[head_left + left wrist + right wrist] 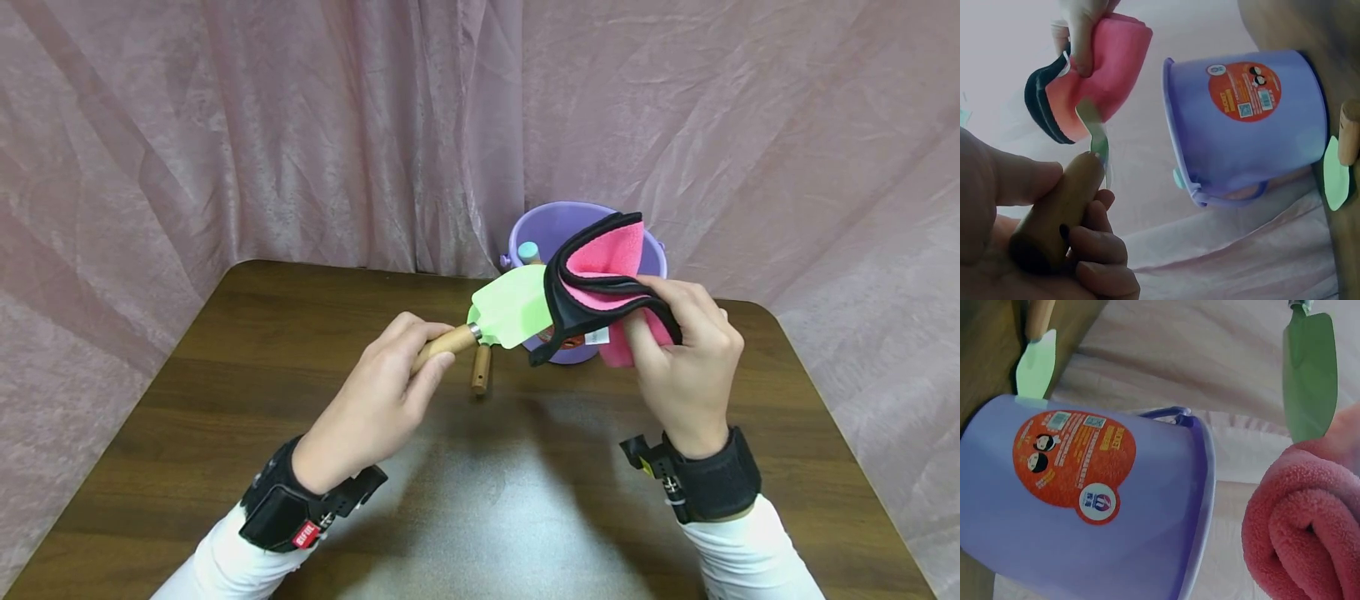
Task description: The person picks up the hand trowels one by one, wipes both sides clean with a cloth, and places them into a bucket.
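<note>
My left hand (378, 396) grips the wooden handle of a toy garden trowel (513, 306) with a light green blade. Its thumb lies along the handle in the left wrist view. My right hand (690, 354) pinches a folded pink cloth (611, 250) with black edging, thumb and fingers on either side. The blade's far end meets the cloth, whose black side overlaps it in the head view. In the right wrist view the thick pink roll (1310, 519) sits right at the blade's tip. Both are held up in front of a purple bucket (543, 221).
The bucket stands upright at the table's back edge, bearing an orange sticker (1072, 456). A turquoise-topped item (528, 252) shows inside its rim. Another green-bladed tool with a wooden handle (482, 372) lies on the brown table (225, 400) beside it. Pink curtains (337, 125) hang behind.
</note>
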Demonstrator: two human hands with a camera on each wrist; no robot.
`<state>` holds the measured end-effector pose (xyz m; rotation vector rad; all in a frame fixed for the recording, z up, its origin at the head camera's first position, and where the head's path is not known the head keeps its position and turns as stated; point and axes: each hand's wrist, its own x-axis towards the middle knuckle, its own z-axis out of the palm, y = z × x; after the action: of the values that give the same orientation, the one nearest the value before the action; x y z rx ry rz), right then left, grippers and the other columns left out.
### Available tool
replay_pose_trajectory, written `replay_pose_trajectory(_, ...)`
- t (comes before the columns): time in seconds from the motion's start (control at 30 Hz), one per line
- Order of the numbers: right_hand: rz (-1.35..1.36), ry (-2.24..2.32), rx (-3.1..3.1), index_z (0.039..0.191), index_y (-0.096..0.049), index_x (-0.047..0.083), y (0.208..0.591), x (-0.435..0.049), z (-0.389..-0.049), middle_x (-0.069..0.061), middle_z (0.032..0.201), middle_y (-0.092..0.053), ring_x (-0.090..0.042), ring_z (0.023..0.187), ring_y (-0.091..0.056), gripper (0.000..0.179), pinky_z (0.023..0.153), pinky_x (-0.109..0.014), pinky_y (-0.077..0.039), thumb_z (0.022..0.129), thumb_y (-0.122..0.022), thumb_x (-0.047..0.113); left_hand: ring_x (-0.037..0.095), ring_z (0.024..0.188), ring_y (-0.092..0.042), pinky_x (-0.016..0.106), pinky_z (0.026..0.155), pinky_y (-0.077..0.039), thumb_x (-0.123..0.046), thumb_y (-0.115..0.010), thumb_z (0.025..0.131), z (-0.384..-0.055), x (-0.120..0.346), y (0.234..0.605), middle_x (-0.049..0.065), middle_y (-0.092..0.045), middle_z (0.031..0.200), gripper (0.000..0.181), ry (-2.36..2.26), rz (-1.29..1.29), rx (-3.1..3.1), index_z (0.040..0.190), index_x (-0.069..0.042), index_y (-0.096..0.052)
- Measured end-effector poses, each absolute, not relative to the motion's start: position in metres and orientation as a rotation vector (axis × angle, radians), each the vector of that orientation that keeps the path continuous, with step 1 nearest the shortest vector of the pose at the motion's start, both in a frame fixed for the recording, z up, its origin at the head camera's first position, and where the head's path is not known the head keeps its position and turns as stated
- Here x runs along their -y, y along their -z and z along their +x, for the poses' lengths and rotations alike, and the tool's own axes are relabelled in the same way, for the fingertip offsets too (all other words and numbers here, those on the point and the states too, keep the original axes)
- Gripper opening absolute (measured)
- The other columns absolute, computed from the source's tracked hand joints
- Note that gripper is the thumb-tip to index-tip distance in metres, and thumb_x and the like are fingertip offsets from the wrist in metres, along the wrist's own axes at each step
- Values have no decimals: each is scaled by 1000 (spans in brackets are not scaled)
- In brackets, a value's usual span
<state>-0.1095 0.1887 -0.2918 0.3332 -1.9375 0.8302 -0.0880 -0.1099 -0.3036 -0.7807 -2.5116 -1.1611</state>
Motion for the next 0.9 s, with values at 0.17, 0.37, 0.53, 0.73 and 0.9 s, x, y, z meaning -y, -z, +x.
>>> replay_pose_trajectory(0.17,354,-865,1949,103,-76,3,292,-185,-108,-7,94,-72,-21,84,-63,20,73,-28,-37,84,-73,10,11,73,-47,28,63,-43,-20,-57,102,-89,110,303,-2,-53,97,27,1184,-733,2538,124,-6,-63)
replay_pose_trajectory(0.37,424,-895,1955,102,-76,2,290,-175,-102,-7,93,-72,-19,83,-63,19,67,-27,-33,83,-70,5,13,70,-46,29,59,-41,-25,-53,104,-90,111,303,0,-51,91,30,1247,-697,2587,127,-7,-62)
replay_pose_trajectory(0.53,501,-915,1951,100,-75,2,286,-163,-96,-7,92,-72,-17,84,-64,18,65,-27,-31,82,-73,2,14,67,-45,29,57,-40,-27,-51,105,-90,112,303,1,-49,86,31,1283,-688,2623,127,-8,-62)
replay_pose_trajectory(0.73,598,-910,1952,98,-74,-1,285,-155,-91,-11,93,-72,-22,87,-67,20,68,-29,-34,79,-73,-3,15,67,-45,30,58,-40,-29,-49,106,-89,112,302,1,-48,85,32,1328,-693,2666,128,-9,-61)
replay_pose_trajectory(0.9,678,-890,1958,98,-74,-2,287,-150,-90,-13,94,-72,-25,89,-68,20,70,-32,-35,79,-73,-3,16,71,-46,31,60,-42,-31,-49,106,-89,111,302,1,-50,86,34,1354,-708,2681,129,-10,-61)
